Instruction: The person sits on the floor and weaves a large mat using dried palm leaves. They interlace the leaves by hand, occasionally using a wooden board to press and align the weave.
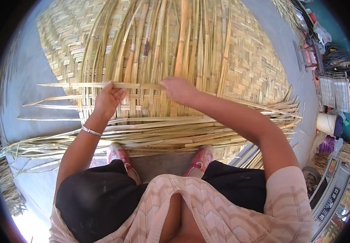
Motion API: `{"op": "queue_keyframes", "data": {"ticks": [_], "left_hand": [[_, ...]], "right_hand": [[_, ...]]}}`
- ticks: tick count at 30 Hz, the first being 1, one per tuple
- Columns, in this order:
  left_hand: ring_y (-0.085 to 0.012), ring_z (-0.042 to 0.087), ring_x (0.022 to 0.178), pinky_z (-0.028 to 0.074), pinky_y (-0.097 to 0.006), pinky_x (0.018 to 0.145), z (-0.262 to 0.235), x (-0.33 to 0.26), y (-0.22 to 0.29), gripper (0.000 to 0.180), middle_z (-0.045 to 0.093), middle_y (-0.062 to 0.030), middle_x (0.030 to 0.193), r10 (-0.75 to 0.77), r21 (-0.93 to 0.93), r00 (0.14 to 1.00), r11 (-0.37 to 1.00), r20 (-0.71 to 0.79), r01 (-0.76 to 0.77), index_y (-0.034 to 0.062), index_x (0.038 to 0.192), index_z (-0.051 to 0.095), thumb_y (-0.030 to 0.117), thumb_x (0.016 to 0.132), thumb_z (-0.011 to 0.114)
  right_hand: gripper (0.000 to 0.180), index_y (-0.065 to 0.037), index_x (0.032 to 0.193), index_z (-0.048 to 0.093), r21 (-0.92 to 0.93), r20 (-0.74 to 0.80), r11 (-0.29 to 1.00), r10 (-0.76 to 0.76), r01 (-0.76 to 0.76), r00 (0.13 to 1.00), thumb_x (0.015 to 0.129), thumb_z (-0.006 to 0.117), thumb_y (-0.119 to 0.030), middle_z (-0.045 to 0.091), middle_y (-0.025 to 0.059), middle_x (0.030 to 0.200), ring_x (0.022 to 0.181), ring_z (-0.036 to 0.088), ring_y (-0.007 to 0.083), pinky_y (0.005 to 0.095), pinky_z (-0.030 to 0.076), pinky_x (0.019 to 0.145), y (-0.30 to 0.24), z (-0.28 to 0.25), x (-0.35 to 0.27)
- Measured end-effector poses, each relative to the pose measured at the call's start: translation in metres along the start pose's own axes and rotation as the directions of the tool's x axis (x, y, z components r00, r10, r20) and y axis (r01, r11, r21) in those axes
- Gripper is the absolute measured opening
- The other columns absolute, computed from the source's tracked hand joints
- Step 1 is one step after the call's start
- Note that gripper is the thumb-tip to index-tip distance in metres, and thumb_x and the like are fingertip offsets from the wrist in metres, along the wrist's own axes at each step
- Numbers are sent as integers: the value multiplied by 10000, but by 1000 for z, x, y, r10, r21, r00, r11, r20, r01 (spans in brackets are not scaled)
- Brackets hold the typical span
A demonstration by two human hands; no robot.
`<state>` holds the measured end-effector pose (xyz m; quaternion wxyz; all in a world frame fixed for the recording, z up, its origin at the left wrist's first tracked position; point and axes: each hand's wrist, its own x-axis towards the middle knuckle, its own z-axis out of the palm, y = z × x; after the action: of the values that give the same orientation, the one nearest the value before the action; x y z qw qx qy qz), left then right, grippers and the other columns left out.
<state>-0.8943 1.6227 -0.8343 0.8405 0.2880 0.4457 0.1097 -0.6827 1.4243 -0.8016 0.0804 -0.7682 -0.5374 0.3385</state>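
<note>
A flat pale reed strip (138,86) runs crosswise over a fan of lengthwise reed strips (182,36). My left hand (109,100) pinches it between thumb and fingers, palm partly turned up. Farther right, my right hand (180,90) is closed around the strip near its right end, back of the hand upward. Between my hands and my feet lies a short woven section (132,108), with loose strip ends sticking out to its left. The lengthwise strips rest on a finished herringbone-woven mat (256,56).
A bundle of loose reed strips (175,131) lies crosswise just before my red shoes (119,156). Grey floor (25,85) shows at the left. Along the right stand a white bucket (326,123), coiled black cable (337,58) and a grey machine-like object (332,194).
</note>
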Motion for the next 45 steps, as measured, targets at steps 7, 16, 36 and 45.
{"op": "queue_keyframes", "data": {"ticks": [7, 16, 36, 45], "left_hand": [[-217, 582, 1002, 501, -329, 885, 21, 8, 27, 300, 595, -130, 1081, -3, 183, 987, 983, 158, -26, 25, 1101, 527, 294, 1016, 427], [-152, 563, 982, 469, -244, 802, 102, 59, 14, 480, 588, -112, 1142, -218, 637, 898, 766, 382, -85, -32, 1311, 447, 92, 877, 609], [-115, 469, 784, 399, -281, 739, 122, 80, 5, 283, 599, -17, 883, -262, 654, 900, 756, 348, -33, 53, 1001, 622, 230, 814, 738], [-165, 505, 1130, 331, -333, 1024, 113, 79, 8, 449, 606, -48, 1174, -327, 673, 860, 739, 392, -26, 68, 1272, 542, 248, 879, 663]], "right_hand": [[267, -103, 923, 686, -98, -40, 992, 79, -83, 996, 918, 543, -329, 640, 114, 770, 724, 651, 309, 456, 527, 634, -22, 2, 18], [249, -42, 891, 668, 197, -190, 955, 258, -221, 947, 823, 561, -256, 657, 195, 851, 799, 632, 385, 485, 501, 733, -16, 0, 20], [257, 11, 833, 603, 657, -114, 715, 407, -239, 906, 806, 558, -240, 647, 229, 769, 732, 635, 374, 464, 489, 704, 14, 27, 27], [224, -7, 903, 590, 724, -118, 666, 378, -181, 918, 828, 568, -217, 660, 144, 739, 604, 660, 243, 371, 512, 631, 15, 33, 23]]}}
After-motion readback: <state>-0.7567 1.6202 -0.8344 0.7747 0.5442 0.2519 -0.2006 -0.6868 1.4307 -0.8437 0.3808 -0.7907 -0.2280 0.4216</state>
